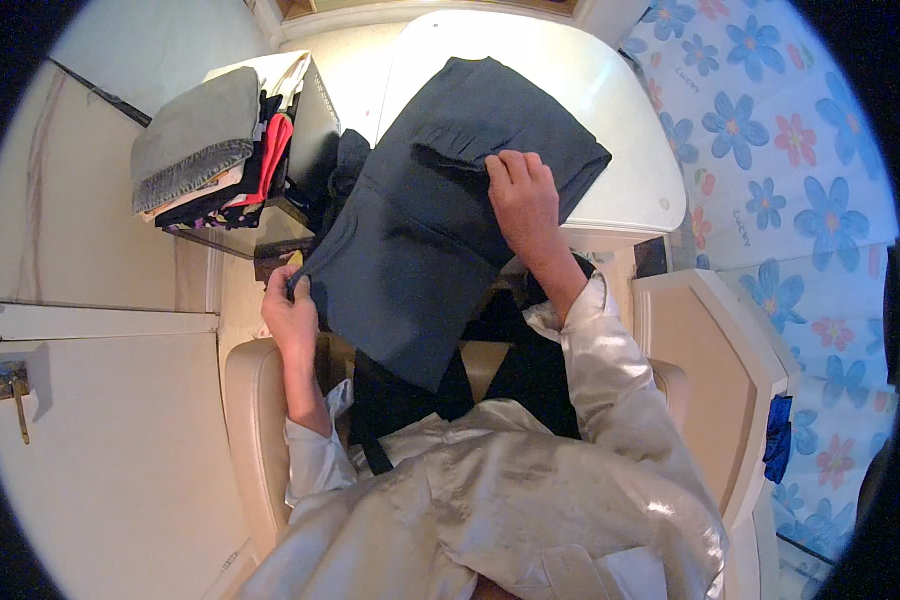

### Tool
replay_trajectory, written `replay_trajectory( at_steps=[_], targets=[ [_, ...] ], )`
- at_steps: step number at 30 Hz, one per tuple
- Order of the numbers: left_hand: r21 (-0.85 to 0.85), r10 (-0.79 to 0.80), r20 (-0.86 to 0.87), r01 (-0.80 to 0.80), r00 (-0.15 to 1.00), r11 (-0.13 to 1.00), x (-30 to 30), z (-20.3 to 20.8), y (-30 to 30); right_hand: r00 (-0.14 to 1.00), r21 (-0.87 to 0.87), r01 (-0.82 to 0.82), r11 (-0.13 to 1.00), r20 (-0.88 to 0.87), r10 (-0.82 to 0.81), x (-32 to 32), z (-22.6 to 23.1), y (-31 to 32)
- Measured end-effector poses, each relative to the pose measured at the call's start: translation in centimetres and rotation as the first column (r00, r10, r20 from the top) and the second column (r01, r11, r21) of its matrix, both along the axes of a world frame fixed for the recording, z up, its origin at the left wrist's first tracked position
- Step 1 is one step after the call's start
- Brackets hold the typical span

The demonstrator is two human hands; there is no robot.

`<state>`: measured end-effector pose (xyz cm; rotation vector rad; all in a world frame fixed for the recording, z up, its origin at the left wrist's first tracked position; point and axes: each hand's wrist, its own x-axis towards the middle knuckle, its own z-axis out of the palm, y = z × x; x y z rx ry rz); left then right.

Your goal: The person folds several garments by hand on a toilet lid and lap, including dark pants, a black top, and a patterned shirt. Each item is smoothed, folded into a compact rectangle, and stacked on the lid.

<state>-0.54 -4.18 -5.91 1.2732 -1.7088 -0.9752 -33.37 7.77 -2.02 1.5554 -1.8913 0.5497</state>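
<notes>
Dark grey trousers (410, 240) lie partly on the white table and hang down over my lap. One leg is doubled back, so its gathered cuff (460, 160) rests on top of the cloth. My left hand (290, 310) pinches the left edge of the trousers between thumb and fingers. At the cuff, my right hand (522, 195) has its fingers curled over the cuff's right end and grips it. A bunched dark part of cloth (348, 165) shows beside the trousers at the left; I cannot tell whether it belongs to them.
To the left stands a dark box (315, 110) beside a stack of folded clothes (195, 135), grey on top. Under the trousers is the rounded white table (630, 190). Beige chair arms (255, 430) flank me. A flowered curtain (770, 200) hangs at the right.
</notes>
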Motion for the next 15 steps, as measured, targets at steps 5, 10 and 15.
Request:
replay_trajectory(
  at_steps=[5,10,15],
  targets=[
    [0.049,0.002,-0.019,-0.002,1.000,0.999,0.0,0.3,0.2,0.997,0.003,-0.058,0.998,0.058,0.058,1.6,-0.3,-0.1],
    [0.033,0.002,-0.027,-0.001,1.000,0.999,-0.3,0.3,0.1,0.996,0.086,-0.066,0.994,0.069,0.060,1.7,-1.7,0.2],
    [0.032,-0.001,-0.027,0.002,1.000,0.999,0.1,0.0,0.0,0.953,0.003,-0.035,0.999,0.300,0.032,4.0,0.5,2.2]
  ],
)
